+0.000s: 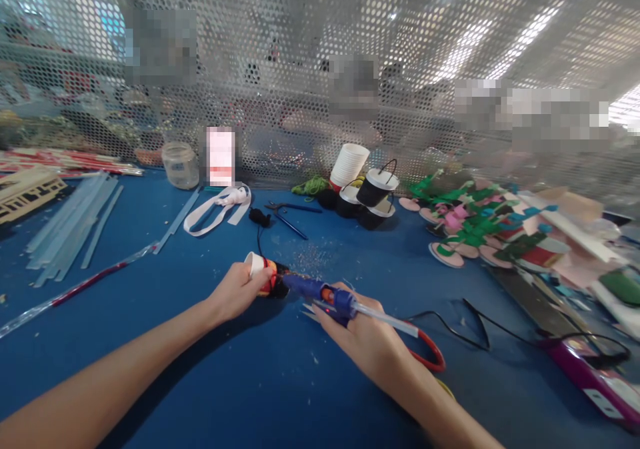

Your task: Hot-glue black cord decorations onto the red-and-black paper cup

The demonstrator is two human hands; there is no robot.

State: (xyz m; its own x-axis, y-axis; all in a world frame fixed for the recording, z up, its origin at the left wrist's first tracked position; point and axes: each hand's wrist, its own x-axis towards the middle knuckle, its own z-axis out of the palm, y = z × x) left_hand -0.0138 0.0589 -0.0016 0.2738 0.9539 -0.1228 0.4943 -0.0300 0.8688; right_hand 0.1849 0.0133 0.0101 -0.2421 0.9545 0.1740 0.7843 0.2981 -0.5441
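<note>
My left hand is closed around a small paper cup tipped on its side, its white rim to the left. Orange-red print shows on the cup, and dark yarn covers its far end. A thin black strand runs from there to a black yarn bundle. My right hand grips a blue hot glue gun, its nozzle close to the cup; whether they touch cannot be made out. A clear glue stick sticks out behind. Scissors with a red handle are also in this hand, blade tips pointing left.
Glue sticks, a glass jar, white ribbon and pliers lie behind on the blue table. Stacked white cups and black-wrapped cups stand at the back. Felt flowers and a purple power strip are on the right.
</note>
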